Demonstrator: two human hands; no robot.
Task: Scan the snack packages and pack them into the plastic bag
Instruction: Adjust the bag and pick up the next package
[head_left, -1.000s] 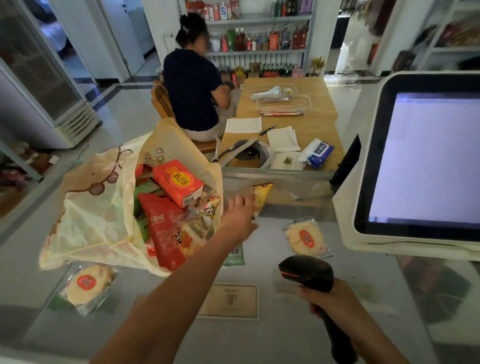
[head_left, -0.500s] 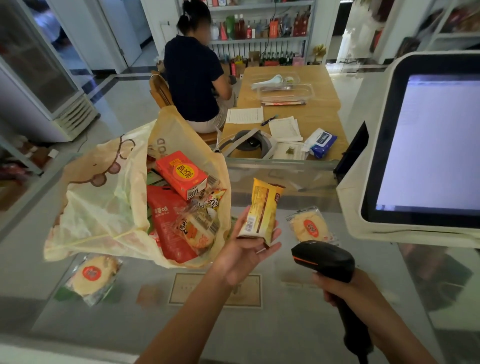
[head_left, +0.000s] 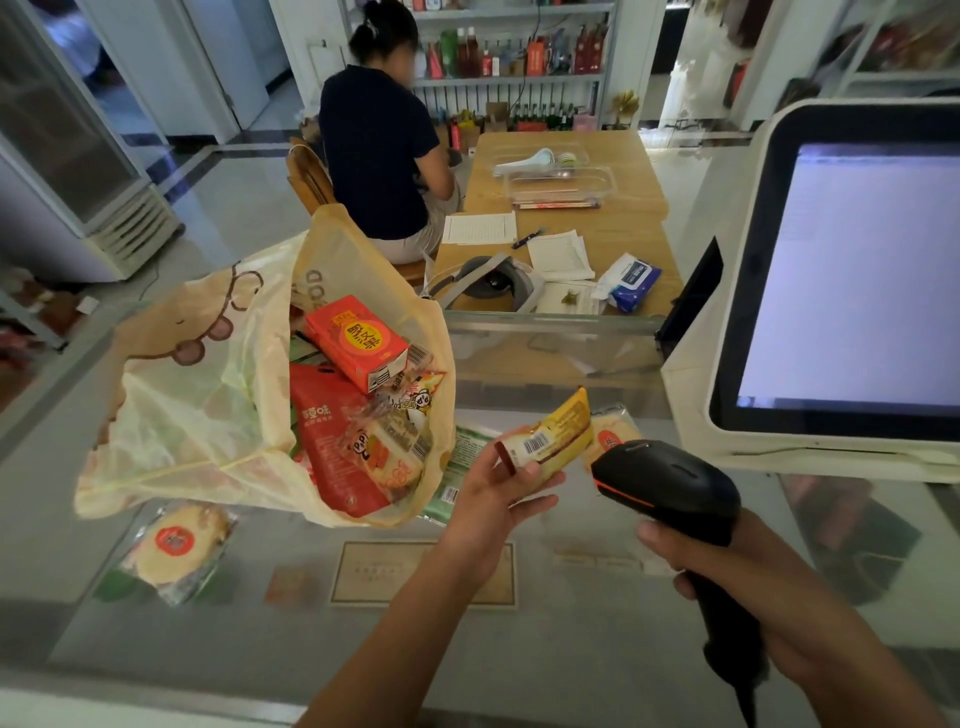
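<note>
While your left hand (head_left: 488, 499) holds the yellow snack package (head_left: 550, 441) above the glass counter (head_left: 545, 649), its thumb lies across the near end and the fingers curl underneath, so the barcode label faces up toward you. Your right hand (head_left: 727, 571) is wrapped round the handle of the black scanner (head_left: 670, 480), whose head sits just beside the package's right end without touching it.

To the left, the plastic bag (head_left: 197, 395) lies on the counter with its mouth open toward you. Inside it you can see an orange box (head_left: 356, 340) on top, a red packet (head_left: 327, 447) beneath it and a clear panda-printed packet (head_left: 395, 447) against the bag's right wall. A green packet (head_left: 462, 457) lies flat on the counter between the bag and your left hand, seemingly tucked partly under the bag's edge.

One round cracker packet (head_left: 176, 545) rests on the counter just in front of the bag's left corner. Another (head_left: 615, 431) lies behind the yellow package, mostly hidden by it. At the right stands the lit checkout screen (head_left: 857, 280). Beyond the counter a person (head_left: 379, 150) sits at a wooden table (head_left: 613, 218).
</note>
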